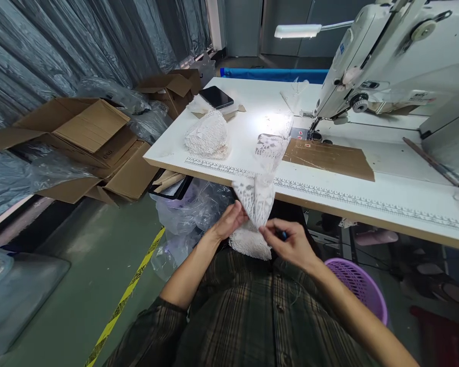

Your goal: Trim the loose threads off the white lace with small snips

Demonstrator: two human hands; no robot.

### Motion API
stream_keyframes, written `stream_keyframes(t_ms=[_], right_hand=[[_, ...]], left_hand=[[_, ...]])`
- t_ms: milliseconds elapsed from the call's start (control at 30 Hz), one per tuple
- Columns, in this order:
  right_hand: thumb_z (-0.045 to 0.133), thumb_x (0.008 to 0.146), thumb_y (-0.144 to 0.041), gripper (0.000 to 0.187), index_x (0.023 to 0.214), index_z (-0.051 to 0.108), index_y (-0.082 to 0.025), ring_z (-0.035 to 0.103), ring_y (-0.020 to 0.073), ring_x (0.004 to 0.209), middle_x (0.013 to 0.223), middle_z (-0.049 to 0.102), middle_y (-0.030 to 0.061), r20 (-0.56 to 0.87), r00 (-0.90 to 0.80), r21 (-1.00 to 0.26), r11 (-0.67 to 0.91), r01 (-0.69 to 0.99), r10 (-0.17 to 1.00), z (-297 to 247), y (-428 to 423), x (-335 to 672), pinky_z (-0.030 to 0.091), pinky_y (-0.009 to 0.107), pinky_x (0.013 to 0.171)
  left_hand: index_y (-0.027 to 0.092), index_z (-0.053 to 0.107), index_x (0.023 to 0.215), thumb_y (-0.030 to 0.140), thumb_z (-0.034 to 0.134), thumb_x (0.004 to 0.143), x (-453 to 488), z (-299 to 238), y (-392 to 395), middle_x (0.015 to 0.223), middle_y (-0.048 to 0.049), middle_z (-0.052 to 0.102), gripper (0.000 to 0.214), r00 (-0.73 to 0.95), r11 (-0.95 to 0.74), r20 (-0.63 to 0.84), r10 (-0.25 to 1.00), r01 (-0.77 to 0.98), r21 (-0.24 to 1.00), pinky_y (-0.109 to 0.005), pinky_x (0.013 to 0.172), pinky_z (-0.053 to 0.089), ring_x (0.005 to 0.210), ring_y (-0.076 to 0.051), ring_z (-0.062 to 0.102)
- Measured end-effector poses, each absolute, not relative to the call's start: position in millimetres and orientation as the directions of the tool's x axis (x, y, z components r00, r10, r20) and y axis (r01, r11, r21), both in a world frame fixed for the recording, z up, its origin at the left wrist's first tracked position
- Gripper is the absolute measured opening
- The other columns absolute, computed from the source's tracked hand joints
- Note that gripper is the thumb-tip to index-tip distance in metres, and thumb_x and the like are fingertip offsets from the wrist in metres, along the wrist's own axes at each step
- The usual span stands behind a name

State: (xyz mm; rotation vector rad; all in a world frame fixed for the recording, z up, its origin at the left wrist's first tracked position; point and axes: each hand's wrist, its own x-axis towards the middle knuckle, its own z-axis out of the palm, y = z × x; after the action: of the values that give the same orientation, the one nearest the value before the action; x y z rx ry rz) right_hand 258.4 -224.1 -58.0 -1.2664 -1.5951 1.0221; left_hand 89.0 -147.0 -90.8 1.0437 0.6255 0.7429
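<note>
Draping softly, the lace [265, 196] seemed light, fragile — best held by edges, where left fingers [236, 210] and right fingers [268, 230] pinched.

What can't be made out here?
- Blue item in the right hand: head view, mostly hidden by the fingers; type unclear.
- Sewing machine: head view, cut off by the top and right edges.
- Purple basket: head view, lower left behind the right forearm.
- Ruler numbers: head view, too small.
</note>
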Motion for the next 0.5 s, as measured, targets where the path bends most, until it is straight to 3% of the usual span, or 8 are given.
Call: stream_keyframes(t_ms=[100, 233, 300, 400, 500], right_hand=[[0.056, 0.085, -0.024, 0.020, 0.070, 0.066, -0.017, 0.048, 0.0111, 0.053, 0.059, 0.057, -0.0005, 0.093, -0.432, -0.908, 0.254, 0.333, 0.897, -61.4, -244.8, 256.2, 0.038, 0.024, 0.054], [0.056, 0.076, -0.012, 0.017, 0.082, 0.070, -0.018, 0.058, 0.0138, 0.062, 0.071, 0.068, 0.0014, 0.056, -0.643, -0.865, 0.359, 0.351, 0.764, -61.9, -259.8, 257.7, 0.042, 0.025, 0.062], [0.058, 0.076, -0.013, 0.018, 0.088, 0.071, -0.019, 0.060, 0.0150, 0.066, 0.077, 0.070, 0.0025, 0.035, -0.628, -0.874, 0.329, 0.358, 0.777, -61.3, -258.5, 262.3, 0.043, 0.025, 0.065], [0.059, 0.085, -0.029, 0.015, 0.090, 0.068, -0.018, 0.057, 0.0147, 0.063, 0.075, 0.067, 0.0025, 0.007, -0.438, -0.907, 0.190, 0.375, 0.899, -61.8, -246.5, 271.5, 0.043, 0.025, 0.060], [0.041, 0.097, -0.047, 0.041, 0.088, 0.066, -0.017, 0.050, 0.0143, 0.060, 0.066, 0.059, 0.0013, -0.022, -0.236, -0.913, 0.076, 0.400, 0.972, -65.3, -229.6, 277.5, 0.039, 0.025, 0.054]], left_hand=[[0.012, 0.067, 0.112, 0.088, 0.056, 0.059, 87.5, -78.8, -145.0, 0.101, -0.0178, 0.073, 0.094, 0.676, 0.479, -0.144, 0.723, -0.340, 0.809, -0.038, 0.081, 0.054, 0.089, -0.028, 0.070], [0.010, 0.069, 0.101, 0.055, 0.086, 0.054, 83.3, -68.5, -143.8, 0.089, -0.0134, 0.075, 0.067, 0.668, 0.428, -0.199, 0.717, -0.196, 0.882, -0.027, 0.067, 0.051, 0.074, -0.020, 0.069], [0.010, 0.070, 0.094, 0.040, 0.089, 0.057, 81.9, -65.1, -145.0, 0.084, -0.0111, 0.075, 0.051, 0.635, 0.380, -0.245, 0.733, -0.083, 0.921, -0.024, 0.065, 0.049, 0.074, -0.018, 0.068], [0.010, 0.071, 0.088, 0.037, 0.086, 0.061, 81.4, -62.3, -148.0, 0.077, -0.0080, 0.073, 0.041, 0.593, 0.329, -0.266, 0.760, 0.002, 0.944, -0.021, 0.061, 0.047, 0.070, -0.015, 0.066], [0.011, 0.074, 0.084, 0.040, 0.084, 0.062, 81.6, -61.8, -150.7, 0.077, -0.0070, 0.073, 0.037, 0.576, 0.290, -0.256, 0.777, 0.034, 0.957, -0.020, 0.058, 0.045, 0.066, -0.013, 0.062]])
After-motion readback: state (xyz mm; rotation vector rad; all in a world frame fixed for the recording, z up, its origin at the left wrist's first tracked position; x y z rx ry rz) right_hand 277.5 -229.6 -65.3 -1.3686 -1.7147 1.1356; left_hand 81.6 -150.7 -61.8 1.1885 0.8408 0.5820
